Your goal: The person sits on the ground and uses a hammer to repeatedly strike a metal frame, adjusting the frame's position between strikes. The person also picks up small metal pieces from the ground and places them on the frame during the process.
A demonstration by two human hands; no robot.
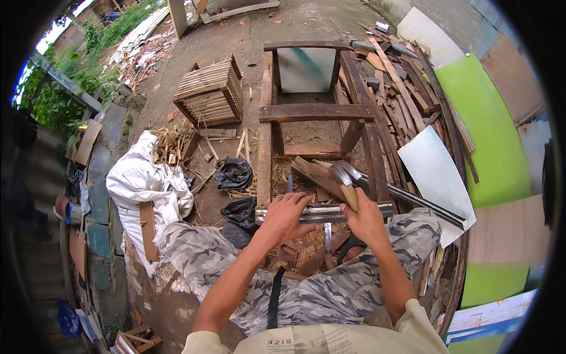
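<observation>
- The left hand (287,216) is lying part-open over the left portion of a dark grooved bar (321,213), its fingers extending across the upper edge; no full grip is showing.
- The bar is running crosswise before the person, directly under the left hand and passing by the right. It is looking metallic: judged stiff, moderately light, possibly sharp along its edges. Holding is best judged near both ends, palms off the rims.
- The right hand (367,219) is closing around the wooden handle of a claw hammer (349,196); whether it is also pinching the bar, I cannot tell.
- The hammer is likely handling head-heavy, its handle rigid; the low end of the handle is judged the proper hold. Its steel head is pointing away, just beyond the right hand's fingers.
- Farther out, a wooden frame (316,113) is standing beyond both hands, its near end meeting the bar.
- Beyond, left, a slatted crate (207,97) is sitting on the ground.
</observation>
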